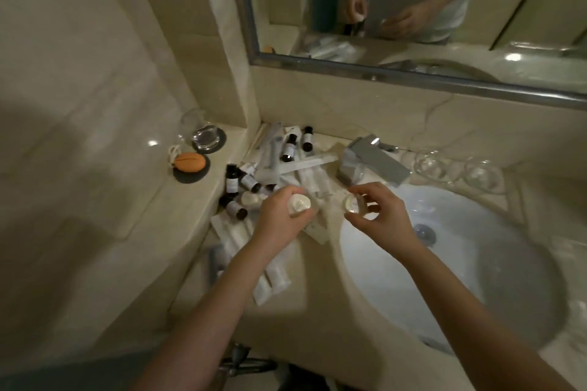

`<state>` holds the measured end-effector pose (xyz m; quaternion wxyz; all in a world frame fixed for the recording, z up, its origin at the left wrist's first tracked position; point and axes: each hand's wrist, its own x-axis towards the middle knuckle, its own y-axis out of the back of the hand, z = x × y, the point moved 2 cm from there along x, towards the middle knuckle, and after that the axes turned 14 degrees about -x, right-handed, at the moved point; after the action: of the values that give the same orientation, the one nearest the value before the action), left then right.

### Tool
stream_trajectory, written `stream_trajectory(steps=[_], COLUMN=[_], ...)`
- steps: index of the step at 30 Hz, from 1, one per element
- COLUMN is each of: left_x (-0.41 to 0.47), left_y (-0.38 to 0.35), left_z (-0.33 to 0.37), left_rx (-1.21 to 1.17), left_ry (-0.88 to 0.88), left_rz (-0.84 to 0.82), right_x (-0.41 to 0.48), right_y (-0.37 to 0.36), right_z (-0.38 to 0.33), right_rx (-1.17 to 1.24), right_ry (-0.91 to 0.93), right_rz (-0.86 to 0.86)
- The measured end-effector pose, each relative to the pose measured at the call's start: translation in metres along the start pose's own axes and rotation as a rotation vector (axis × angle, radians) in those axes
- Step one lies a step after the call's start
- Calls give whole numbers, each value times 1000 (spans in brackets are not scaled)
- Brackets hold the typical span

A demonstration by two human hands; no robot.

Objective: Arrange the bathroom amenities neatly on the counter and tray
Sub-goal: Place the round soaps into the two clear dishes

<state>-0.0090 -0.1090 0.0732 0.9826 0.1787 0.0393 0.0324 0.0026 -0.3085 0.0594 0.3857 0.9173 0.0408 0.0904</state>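
Over the counter [317, 311], between its back-left corner and the sink [476, 251], the left hand [279, 219] clasps a round white pack [299, 205] above the heap of dark bottles [236, 182] and sachets [273, 267]. The right hand [381, 219] pinches a second round pack [352, 206] at the sink's rim. I'd guess a loose pinch drops it into the basin, or a low wrist topples bottles.

One head-worn view looks steeply down (close in) on the counter [317, 305].
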Motion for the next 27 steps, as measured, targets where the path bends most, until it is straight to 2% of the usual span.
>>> stream_trajectory(steps=[7, 11, 17, 21, 24, 27], left_x=[12, 27, 49, 66, 83, 107], left_y=[-113, -181, -262, -298, -319, -338], left_z=[39, 62, 82, 82, 82, 86], left_rx=[-25, -36, -245, -205, -110, -5], left_ry=[18, 9, 248, 308, 285, 139], left_rz=[-267, -331, -473, -534, -582, -535], right_x=[-32, -32, -23, -14, -1, 19], right_y=[78, 119, 158, 173, 182, 190], right_z=[77, 126, 188, 226, 251, 276], right_rx=[-41, -19, -25, -81, -189, -280], right_ry=[-191, -316, -381, -403, -400, -425], right_rz=[99, 166, 170, 130, 91, 52])
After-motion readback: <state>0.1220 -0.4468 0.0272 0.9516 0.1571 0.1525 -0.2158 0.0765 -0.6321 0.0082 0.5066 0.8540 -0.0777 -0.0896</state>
